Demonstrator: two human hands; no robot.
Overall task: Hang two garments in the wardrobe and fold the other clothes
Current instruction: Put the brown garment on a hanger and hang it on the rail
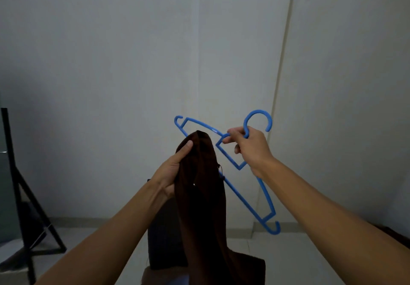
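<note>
A dark brown garment (202, 196) hangs in front of me, bunched into a long column. My left hand (172, 169) grips it near its top, thumb across the cloth. My right hand (248, 147) holds a blue plastic hanger (248, 205) at the neck, just under its hook. The hanger is tilted, one arm pointing up left behind the garment's top, the other slanting down right. Part of the hanger's lower bar is hidden behind the cloth.
A pale wall (133, 51) fills the background, with a corner line (281, 63) at the right. A black metal stand (24, 196) leans at the left. A dark boxy object (164, 240) sits on the floor behind the garment.
</note>
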